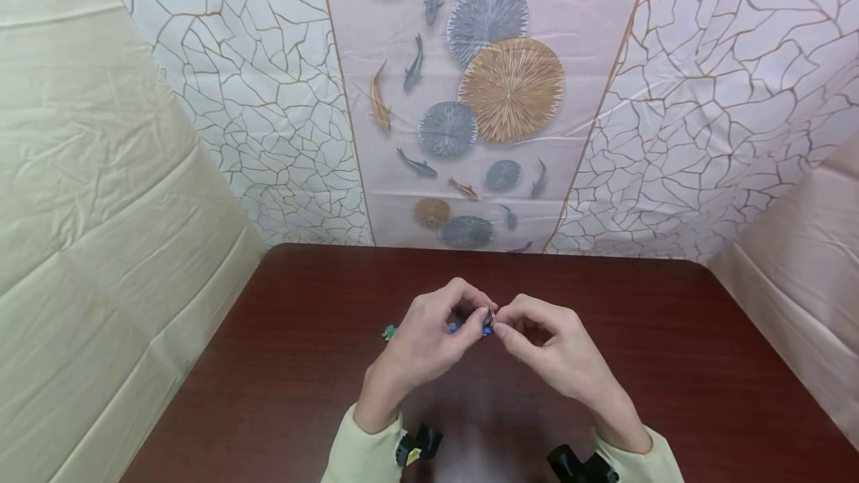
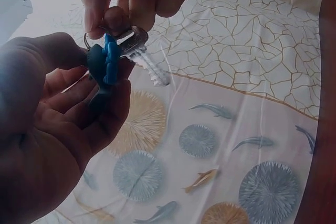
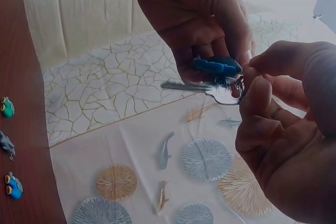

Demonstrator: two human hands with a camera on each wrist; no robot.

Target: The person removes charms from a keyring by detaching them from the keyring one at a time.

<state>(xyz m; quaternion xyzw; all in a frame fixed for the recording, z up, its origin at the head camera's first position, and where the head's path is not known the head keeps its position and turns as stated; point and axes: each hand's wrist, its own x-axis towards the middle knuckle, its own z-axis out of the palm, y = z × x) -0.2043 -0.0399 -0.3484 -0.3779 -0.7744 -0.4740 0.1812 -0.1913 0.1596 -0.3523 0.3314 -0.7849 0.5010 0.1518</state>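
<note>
My left hand (image 1: 429, 330) pinches a small dark teal and bright blue charm (image 2: 111, 59) between thumb and fingers. A thin metal split ring (image 2: 86, 40) is at the charm's top. Beside it a silver key (image 2: 151, 65) sticks out, its toothed blade pointing away from both hands. My right hand (image 1: 560, 345) meets the left and pinches at the ring with thumb and index fingertips, close to the key's head. Those fingertips partly cover the ring, and I cannot tell whether the key is fully threaded on it.
Several small figures lie on the dark red-brown table (image 1: 282, 393): a green one (image 3: 7, 107), a grey one (image 3: 7, 145) and a blue one with yellow parts (image 3: 13, 186). A patterned cloth (image 1: 470, 170) hangs behind the table, with pale fabric (image 1: 101, 244) at the sides.
</note>
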